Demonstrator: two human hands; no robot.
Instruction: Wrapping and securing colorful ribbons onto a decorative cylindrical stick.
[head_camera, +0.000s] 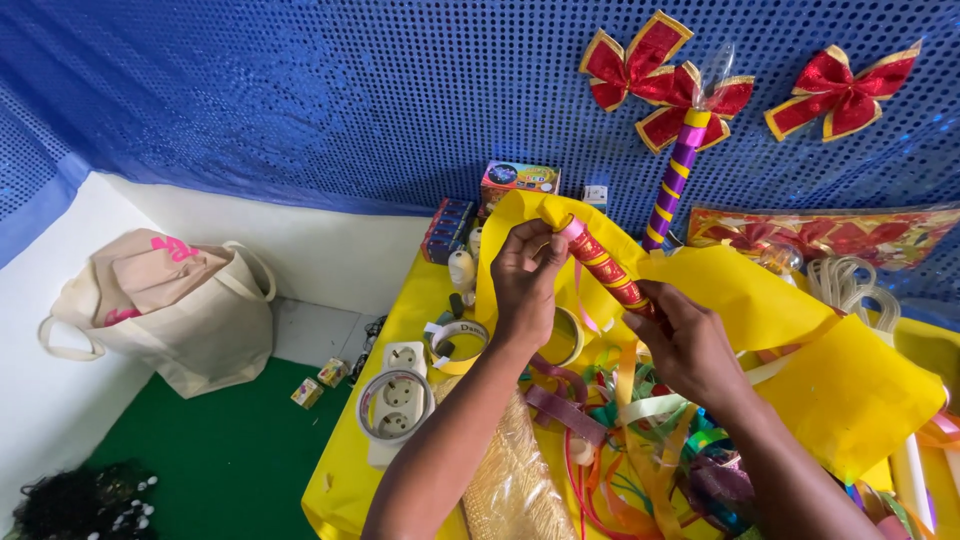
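Blue sequined cloth (300, 90) hangs behind a table (345, 470) draped in yellow, and over that table both hands work on a stick (603, 266) wrapped in red and gold ribbon. It is held up in the air above the clutter, slanting from upper left to lower right. The left hand (523, 280) pinches its top end between fingertips and thumb; the right hand (688, 345) is closed around its lower end, so both hands grasp the same stick. It looks light and rigid — a thin rod that should not bend — but the glossy ribbon is probably slick, so the wrap could slide or loosen under a careless pinch. Taking hold at the two ends, as now, seems best, leaving the middle free.

Behind the stick a sheet of yellow paper (800, 340) spreads out, soft and easily creased. Below the hands lies a tangle of loose ribbons (640, 460), with a tape roll (455, 340) and a white power strip (393, 400) to the left — near, not touching the hands. On the cloth hang two red bows (840, 92) and a purple-and-yellow wand (675, 175) topped with a bow. Well apart on the green floor (230, 460), a tote bag (180, 310) leans on the white wall.
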